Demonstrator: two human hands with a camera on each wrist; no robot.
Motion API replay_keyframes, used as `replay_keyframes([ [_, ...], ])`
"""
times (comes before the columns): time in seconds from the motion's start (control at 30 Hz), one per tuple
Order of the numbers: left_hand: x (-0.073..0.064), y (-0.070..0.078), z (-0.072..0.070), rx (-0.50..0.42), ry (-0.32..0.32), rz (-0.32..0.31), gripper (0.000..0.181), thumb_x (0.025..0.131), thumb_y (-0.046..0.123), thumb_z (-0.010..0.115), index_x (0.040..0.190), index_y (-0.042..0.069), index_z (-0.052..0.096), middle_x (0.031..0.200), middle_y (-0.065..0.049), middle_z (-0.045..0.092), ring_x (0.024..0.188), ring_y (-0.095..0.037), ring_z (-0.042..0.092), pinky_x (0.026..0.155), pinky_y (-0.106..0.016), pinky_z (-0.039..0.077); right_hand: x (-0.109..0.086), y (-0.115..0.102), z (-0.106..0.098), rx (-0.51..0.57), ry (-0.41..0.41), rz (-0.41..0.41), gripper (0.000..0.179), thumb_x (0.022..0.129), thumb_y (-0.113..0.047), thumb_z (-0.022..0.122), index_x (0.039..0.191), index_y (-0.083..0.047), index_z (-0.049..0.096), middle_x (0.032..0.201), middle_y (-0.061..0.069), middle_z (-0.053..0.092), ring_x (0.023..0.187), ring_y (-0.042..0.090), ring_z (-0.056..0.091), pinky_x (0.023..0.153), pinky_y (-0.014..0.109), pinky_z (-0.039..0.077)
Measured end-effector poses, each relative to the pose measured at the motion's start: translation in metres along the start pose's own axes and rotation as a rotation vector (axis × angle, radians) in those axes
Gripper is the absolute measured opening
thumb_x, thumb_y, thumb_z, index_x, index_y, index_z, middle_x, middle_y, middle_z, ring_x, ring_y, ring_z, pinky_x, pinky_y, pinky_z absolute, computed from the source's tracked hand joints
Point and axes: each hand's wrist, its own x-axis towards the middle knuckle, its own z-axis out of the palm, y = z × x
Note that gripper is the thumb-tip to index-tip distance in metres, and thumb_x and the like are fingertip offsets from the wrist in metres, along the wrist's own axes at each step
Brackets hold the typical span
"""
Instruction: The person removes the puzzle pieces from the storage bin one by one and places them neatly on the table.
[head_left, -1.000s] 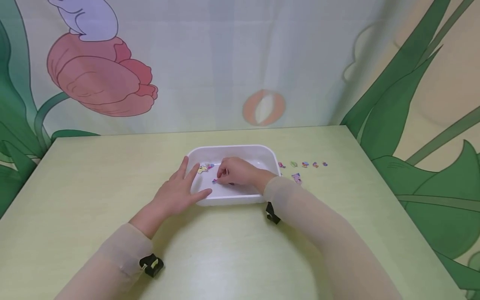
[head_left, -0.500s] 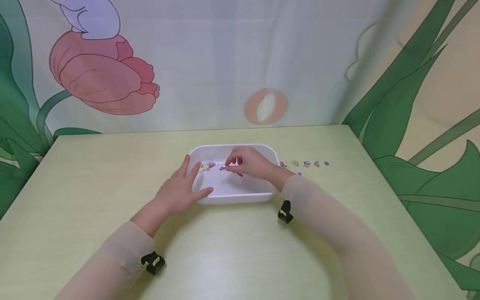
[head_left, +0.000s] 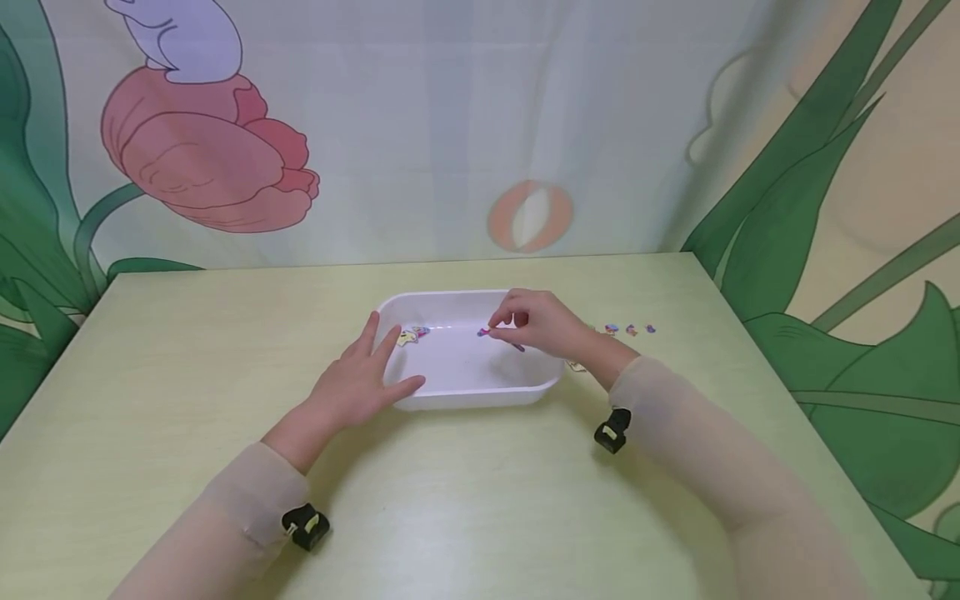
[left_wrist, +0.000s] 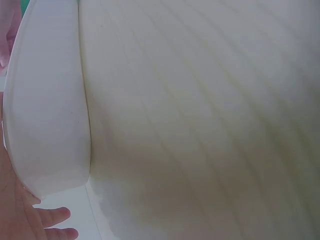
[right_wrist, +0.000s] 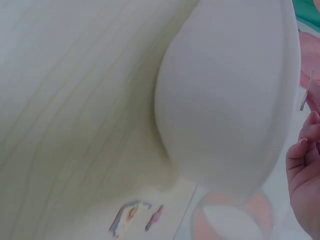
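Note:
A white plastic tray [head_left: 465,399] stands on the table. My left hand [head_left: 360,385] rests at its left end with fingers spread; in the left wrist view, some fingers show past the tray wall [left_wrist: 50,110]. Over the tray's right part, my right hand [head_left: 543,323] pinches a small pink-and-purple sticker-like cutout [head_left: 482,332] between thumb and fingertips. A thin, dark end [head_left: 517,347] shows below this hand; I cannot tell its kind. In the right wrist view, the other fingers [right_wrist: 297,152] are curled. A yellow cutout [head_left: 407,337] and a pink-blue one [head_left: 422,331] lie in the tray's left part.
Right of the tray, several small colourful cutouts [head_left: 611,330] lie in a row on the pale wooden table [head_left: 225,358]. The right wrist view shows a larger cutout [right_wrist: 129,217] beside the tray. A printed curtain [head_left: 375,125] hangs behind the table.
My right hand has moved right across the tray, carrying the pink-and-purple cutout from near the middle. It now covers some cutouts on the table. My left hand has stayed in place.

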Motion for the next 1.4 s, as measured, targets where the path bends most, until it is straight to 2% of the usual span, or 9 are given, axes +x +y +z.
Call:
replay_keyframes([
  [0.23, 0.003, 0.0, 0.002, -0.002, -0.002, 0.011, 0.094, 0.083, 0.071, 0.041, 0.15, 0.011, 0.014, 0.155, -0.017, -0.007, 0.132, -0.046, 0.026, 0.098, -0.059, 0.032, -0.024, 0.01, -0.017, 0.001, 0.034, 0.117, 0.01, 0.079, -0.012, 0.074, 0.089, -0.011, 0.073, 0.078, -0.002, 0.057, 0.063, 0.018, 0.045, 0.054, 0.025, 0.037],
  [0.57, 0.003, 0.003, 0.002, -0.003, -0.011, 0.012, 0.094, 0.084, 0.07, 0.042, 0.15, 0.011, 0.013, 0.155, -0.017, -0.007, 0.133, -0.045, 0.024, 0.099, -0.058, 0.031, -0.055, 0.029, -0.037, -0.073, 0.073, 0.236, 0.011, 0.08, -0.016, 0.074, 0.09, -0.011, 0.073, 0.081, 0.0, 0.058, 0.068, 0.019, 0.046, 0.053, 0.024, 0.039],
  [0.73, 0.002, 0.003, 0.0, 0.004, -0.003, 0.007, 0.093, 0.084, 0.069, 0.043, 0.15, 0.01, 0.014, 0.154, -0.017, -0.007, 0.132, -0.046, 0.025, 0.098, -0.058, 0.032, -0.068, 0.044, -0.046, -0.103, 0.096, 0.276, 0.013, 0.081, -0.015, 0.074, 0.092, -0.008, 0.072, 0.081, 0.002, 0.058, 0.07, 0.019, 0.047, 0.056, 0.025, 0.04],
  [0.8, 0.002, 0.003, -0.001, 0.005, -0.003, 0.006, 0.093, 0.084, 0.068, 0.044, 0.15, 0.01, 0.014, 0.154, -0.017, -0.007, 0.132, -0.047, 0.026, 0.098, -0.058, 0.032, -0.073, 0.05, -0.05, -0.115, 0.102, 0.315, 0.014, 0.081, -0.015, 0.073, 0.093, -0.007, 0.072, 0.081, 0.003, 0.058, 0.072, 0.02, 0.048, 0.057, 0.026, 0.041],
  [1.07, -0.001, 0.002, 0.0, 0.004, -0.012, -0.001, 0.093, 0.084, 0.069, 0.043, 0.15, 0.01, 0.013, 0.154, -0.018, -0.007, 0.131, -0.047, 0.025, 0.098, -0.058, 0.032, -0.093, 0.077, -0.061, -0.148, 0.083, 0.509, 0.019, 0.085, -0.019, 0.069, 0.098, -0.005, 0.071, 0.086, 0.006, 0.059, 0.077, 0.022, 0.048, 0.06, 0.029, 0.042],
  [1.4, -0.001, 0.003, -0.002, 0.0, -0.004, 0.003, 0.093, 0.085, 0.067, 0.044, 0.15, 0.009, 0.014, 0.154, -0.019, -0.006, 0.131, -0.048, 0.026, 0.097, -0.059, 0.032, -0.103, 0.103, -0.066, -0.152, 0.056, 0.624, 0.019, 0.086, -0.019, 0.068, 0.097, -0.004, 0.07, 0.085, 0.007, 0.057, 0.077, 0.023, 0.046, 0.059, 0.03, 0.041],
])
